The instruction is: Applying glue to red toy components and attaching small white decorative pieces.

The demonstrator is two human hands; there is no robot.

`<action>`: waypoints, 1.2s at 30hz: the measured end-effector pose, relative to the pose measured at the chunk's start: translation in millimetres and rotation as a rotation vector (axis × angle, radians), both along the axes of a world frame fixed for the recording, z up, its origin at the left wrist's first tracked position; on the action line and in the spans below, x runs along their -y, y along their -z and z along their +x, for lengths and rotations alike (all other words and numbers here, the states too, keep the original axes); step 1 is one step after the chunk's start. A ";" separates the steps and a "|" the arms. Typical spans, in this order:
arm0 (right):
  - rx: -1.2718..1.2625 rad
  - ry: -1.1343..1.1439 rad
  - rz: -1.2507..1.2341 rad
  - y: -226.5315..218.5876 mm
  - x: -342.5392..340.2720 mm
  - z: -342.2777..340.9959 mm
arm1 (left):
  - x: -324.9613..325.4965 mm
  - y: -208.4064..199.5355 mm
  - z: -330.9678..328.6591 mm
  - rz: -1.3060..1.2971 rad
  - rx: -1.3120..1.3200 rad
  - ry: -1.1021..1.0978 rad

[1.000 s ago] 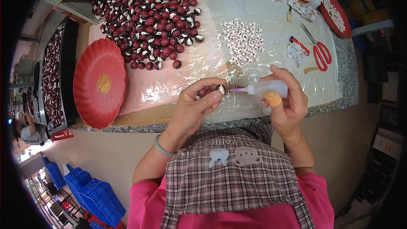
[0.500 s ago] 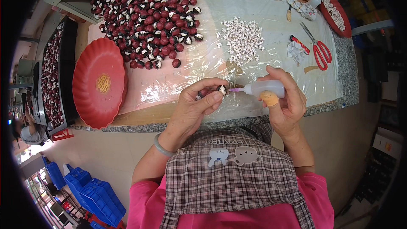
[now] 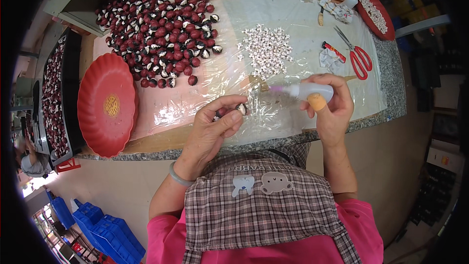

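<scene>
Bottle (image 3: 307,89) is clamped in the right grip (image 3: 336,107), its nozzle (image 3: 276,88) apart from the ball (image 3: 242,109) pinched in the left grip (image 3: 211,123); the step seems dabbing, and the next move probably calls for steady holding.

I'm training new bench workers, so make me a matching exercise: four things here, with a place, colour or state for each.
1. Squeeze bottle
2. Scissors
3. Fluted red dish
4. Small white pieces

A. Marked with a gold emblem
B. Heaped on clear plastic sheet
C. In the right hand
D. Red-handled

Pairs: 1-C, 2-D, 3-A, 4-B
</scene>
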State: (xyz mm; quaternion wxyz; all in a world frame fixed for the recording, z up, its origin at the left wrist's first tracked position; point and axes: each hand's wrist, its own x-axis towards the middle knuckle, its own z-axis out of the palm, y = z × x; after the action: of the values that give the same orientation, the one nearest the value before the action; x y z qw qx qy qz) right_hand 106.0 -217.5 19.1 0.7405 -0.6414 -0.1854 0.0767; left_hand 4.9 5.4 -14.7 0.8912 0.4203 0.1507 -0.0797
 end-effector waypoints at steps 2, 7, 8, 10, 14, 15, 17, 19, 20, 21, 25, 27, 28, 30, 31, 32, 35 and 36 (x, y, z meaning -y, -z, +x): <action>-0.110 -0.040 0.122 5.5 4.2 11.7 | -1.4 1.7 0.4 -0.019 0.033 0.019; -0.343 0.016 0.141 16.3 3.5 24.0 | 0.0 -3.0 1.3 -0.019 -0.038 0.027; -0.382 -0.014 0.069 18.9 3.2 26.0 | -0.3 -3.1 0.8 -0.011 -0.048 0.040; -0.360 -0.031 -0.029 24.6 -1.1 28.4 | -3.2 -1.9 -0.2 -0.010 -0.037 0.060; -0.248 0.088 -0.346 28.1 -3.4 37.7 | -1.9 -8.3 -0.9 0.010 -0.092 0.042; -0.119 0.108 -0.554 25.5 -5.9 39.1 | -2.3 -9.2 -0.7 0.010 -0.093 0.042; 0.014 0.126 -0.760 25.2 -10.3 41.6 | -3.0 -10.0 -0.7 0.001 -0.105 0.054; 0.365 0.127 -0.783 27.6 -13.9 43.4 | -3.0 -9.3 -0.4 0.003 -0.095 0.053; 0.366 0.125 -0.783 27.6 -15.8 43.7 | -3.1 -8.8 -0.3 0.005 -0.087 0.051; 0.387 0.121 -0.820 27.3 -17.6 43.9 | -2.6 -8.7 -0.1 0.005 -0.087 0.048; 0.429 0.070 -0.912 25.1 -21.0 45.1 | -3.1 -5.7 0.5 0.009 -0.071 0.045; 0.445 0.055 -0.931 22.7 -21.5 46.9 | -3.1 -5.1 0.2 0.007 -0.046 0.059; 0.462 0.041 -0.950 21.6 -21.7 48.0 | -2.2 -5.6 0.4 0.013 -0.047 0.055; 0.489 0.017 -0.945 21.1 -23.1 52.1 | -2.3 -4.2 -0.2 0.021 -0.047 0.048; 0.517 -0.006 -0.941 21.0 -23.4 53.1 | -2.6 -2.6 -1.0 0.013 -0.038 0.048; 0.518 -0.009 -0.940 21.5 -21.7 54.0 | -2.8 -1.8 -1.6 0.003 -0.030 0.047; 0.529 -0.020 -0.851 21.0 -17.1 53.9 | -1.6 -1.7 -1.3 0.056 -0.012 0.059; 0.085 -0.092 -0.651 15.6 -16.8 49.8 | -1.2 -1.6 -1.2 0.056 -0.015 0.056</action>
State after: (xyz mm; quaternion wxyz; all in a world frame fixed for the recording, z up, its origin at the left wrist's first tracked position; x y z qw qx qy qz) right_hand 155.8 -200.7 3.5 0.4842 -0.8379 -0.2107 0.1384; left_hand 3.7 6.6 -13.0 0.8753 0.4486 0.1479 -0.1033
